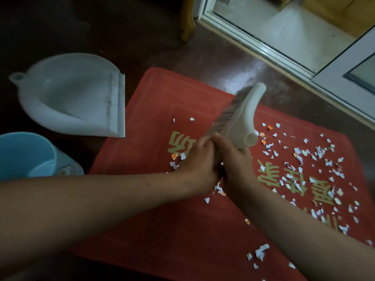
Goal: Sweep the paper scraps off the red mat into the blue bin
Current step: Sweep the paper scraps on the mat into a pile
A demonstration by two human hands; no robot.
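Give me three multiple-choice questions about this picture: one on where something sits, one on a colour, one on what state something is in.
1. Where is the white dustpan relative to the red mat?
A. On it
B. On the floor by its left edge
C. Off its right edge

2. What colour is the bin?
A. Blue
B. Green
C. Yellow

3. What state is the brush in?
A. Lying flat and untouched
B. Standing in the bin
C. Held up over the mat

Answers:
1 B, the dustpan rests on dark floor just off the mat's left edge.
2 A, its rim and wall are light blue.
3 C, the left hand and the right hand both grip it above the scraps.
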